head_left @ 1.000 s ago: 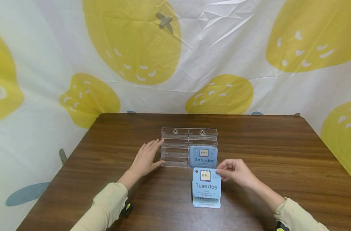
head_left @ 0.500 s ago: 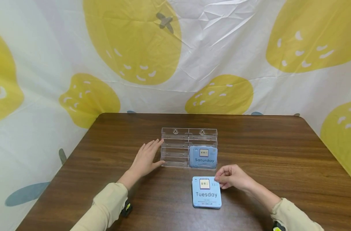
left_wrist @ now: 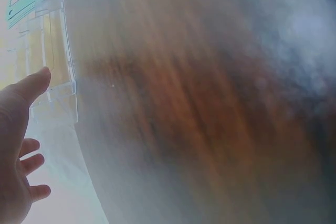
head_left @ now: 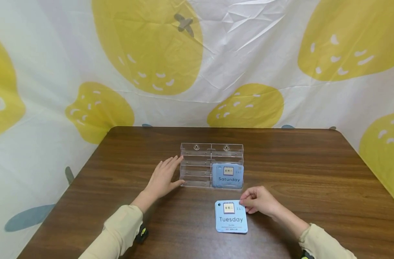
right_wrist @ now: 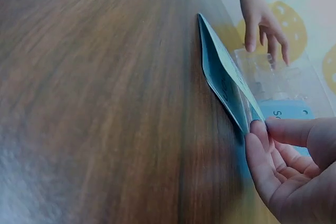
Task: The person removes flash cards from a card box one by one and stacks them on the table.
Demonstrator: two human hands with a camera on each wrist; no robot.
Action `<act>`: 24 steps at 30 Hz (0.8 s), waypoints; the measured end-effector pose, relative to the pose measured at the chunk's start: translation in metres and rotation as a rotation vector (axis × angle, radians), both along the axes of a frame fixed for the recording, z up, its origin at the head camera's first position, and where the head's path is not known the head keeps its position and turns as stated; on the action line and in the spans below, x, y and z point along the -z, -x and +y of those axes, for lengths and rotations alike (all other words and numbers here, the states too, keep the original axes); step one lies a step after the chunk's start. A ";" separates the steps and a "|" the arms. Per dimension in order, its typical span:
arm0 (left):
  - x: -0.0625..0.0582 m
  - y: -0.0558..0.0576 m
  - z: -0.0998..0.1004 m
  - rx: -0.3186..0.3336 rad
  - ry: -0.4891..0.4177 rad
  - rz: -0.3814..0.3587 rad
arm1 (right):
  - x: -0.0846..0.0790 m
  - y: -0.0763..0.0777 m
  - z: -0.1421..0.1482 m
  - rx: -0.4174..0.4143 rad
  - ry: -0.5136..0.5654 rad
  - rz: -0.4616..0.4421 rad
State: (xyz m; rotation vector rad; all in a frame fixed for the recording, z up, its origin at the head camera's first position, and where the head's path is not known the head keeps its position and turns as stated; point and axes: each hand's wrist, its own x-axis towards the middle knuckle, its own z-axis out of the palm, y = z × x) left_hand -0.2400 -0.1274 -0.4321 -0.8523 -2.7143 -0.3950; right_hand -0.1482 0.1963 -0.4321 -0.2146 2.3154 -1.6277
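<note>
A clear plastic card rack with two columns of pockets stands on the table. Blue cards, the front one a Saturday card, fill its lower right pocket. My left hand lies at the rack's left side, fingers outstretched, thumb at the lower front corner. In front of the rack, my right hand pinches a light blue Tuesday card by its upper right corner. The right wrist view shows this card lifted at the pinched edge, with another blue card beneath it.
The brown wooden table reaches back to a white cloth printed with yellow fruit. Sleeves and dark wrist devices show on both arms. The rack's left column holds no cards.
My right hand has brought the Tuesday card down toward me, from partly over an "afternoon" card to covering it. The left hand has stayed at the rack.
</note>
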 end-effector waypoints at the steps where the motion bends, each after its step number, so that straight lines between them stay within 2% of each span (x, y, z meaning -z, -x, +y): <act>1: 0.000 0.000 0.000 -0.001 0.001 -0.002 | 0.001 0.000 -0.001 0.005 -0.007 0.007; 9: -0.001 0.001 0.000 -0.005 0.011 -0.010 | 0.000 -0.001 -0.003 0.020 -0.063 0.053; 24: -0.002 0.001 0.001 -0.006 0.007 -0.026 | 0.000 -0.003 -0.005 0.073 -0.115 0.059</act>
